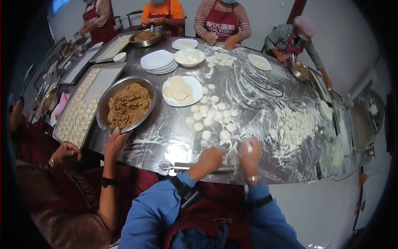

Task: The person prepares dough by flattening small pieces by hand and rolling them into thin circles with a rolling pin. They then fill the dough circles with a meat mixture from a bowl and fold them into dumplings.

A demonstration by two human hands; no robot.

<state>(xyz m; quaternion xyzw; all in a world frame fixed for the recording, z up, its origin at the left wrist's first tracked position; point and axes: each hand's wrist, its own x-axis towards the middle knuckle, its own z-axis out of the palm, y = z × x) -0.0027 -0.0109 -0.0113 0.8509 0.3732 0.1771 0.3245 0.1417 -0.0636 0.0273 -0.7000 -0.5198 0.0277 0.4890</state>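
Both my hands are at the near edge of the floured steel table (153,143). My left hand (211,158) is closed with its fingers curled down; whatever is in them is hidden. A pale bar (182,165) lies along the edge beneath its wrist. Just to the right, my right hand (250,155) is raised in a loose fist, its floury fingertips blurred; I cannot make out anything inside. Flattened dough rounds (225,135) lie scattered beyond my left hand. A heap of small dough pieces (295,124) sits to the right of my right hand.
At left, a co-worker's hand (115,143) touches a steel bowl of brown filling (152,108), beside a tray of dumplings (85,139). Wrappers (179,89) lie on a white plate (199,98); stacked plates (157,60) stand behind. Several people work around the far side.
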